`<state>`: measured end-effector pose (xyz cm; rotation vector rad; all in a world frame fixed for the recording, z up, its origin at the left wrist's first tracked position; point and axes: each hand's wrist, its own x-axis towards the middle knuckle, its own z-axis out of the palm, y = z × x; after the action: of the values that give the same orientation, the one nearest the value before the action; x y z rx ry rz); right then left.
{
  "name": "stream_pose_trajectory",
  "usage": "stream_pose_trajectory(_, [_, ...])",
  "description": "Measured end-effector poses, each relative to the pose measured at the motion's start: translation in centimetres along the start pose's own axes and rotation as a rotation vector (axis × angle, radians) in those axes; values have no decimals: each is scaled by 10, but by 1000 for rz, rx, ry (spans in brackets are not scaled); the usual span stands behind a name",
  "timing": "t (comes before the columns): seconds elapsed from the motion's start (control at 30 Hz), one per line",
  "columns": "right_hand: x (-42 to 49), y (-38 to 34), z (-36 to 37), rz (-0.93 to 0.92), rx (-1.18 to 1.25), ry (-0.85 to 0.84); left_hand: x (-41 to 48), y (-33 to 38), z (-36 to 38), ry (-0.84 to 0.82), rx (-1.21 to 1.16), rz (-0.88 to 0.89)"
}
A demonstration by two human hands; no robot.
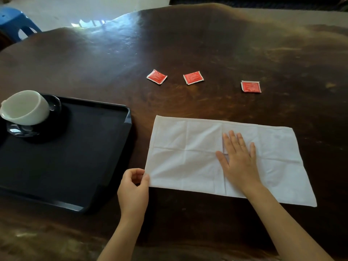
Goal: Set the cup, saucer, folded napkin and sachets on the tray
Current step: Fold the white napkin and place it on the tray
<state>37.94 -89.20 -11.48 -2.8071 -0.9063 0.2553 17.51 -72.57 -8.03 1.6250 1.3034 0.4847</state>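
A white napkin lies flat on the dark wooden table, folded once into a long rectangle. My left hand pinches its near left corner. My right hand rests flat on its middle, fingers spread. A black tray sits to the left. On the tray's far left corner a white cup stands on a dark glossy saucer. Three red sachets lie apart beyond the napkin: one, one and one.
The wooden table has a wavy far edge. A blue plastic stool stands on the pale floor at the far left.
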Motion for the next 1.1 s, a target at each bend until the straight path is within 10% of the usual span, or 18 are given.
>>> stream_pose_trajectory(0.43, [-15,-7,6,-100,-80,-37,2,-22,-22,-298,-392,-20])
stream_pose_trajectory(0.67, [-22,-16,9,-121,-116,-37,-11,0,-4,54,248,434])
stream_pose_trajectory(0.77, [-28,-22,15,-131,-134,-33,-14,16,27,-43,554,681])
stream_pose_trajectory(1.1, [-38,5,7,62,-93,-7,1,-27,29,-153,948,489])
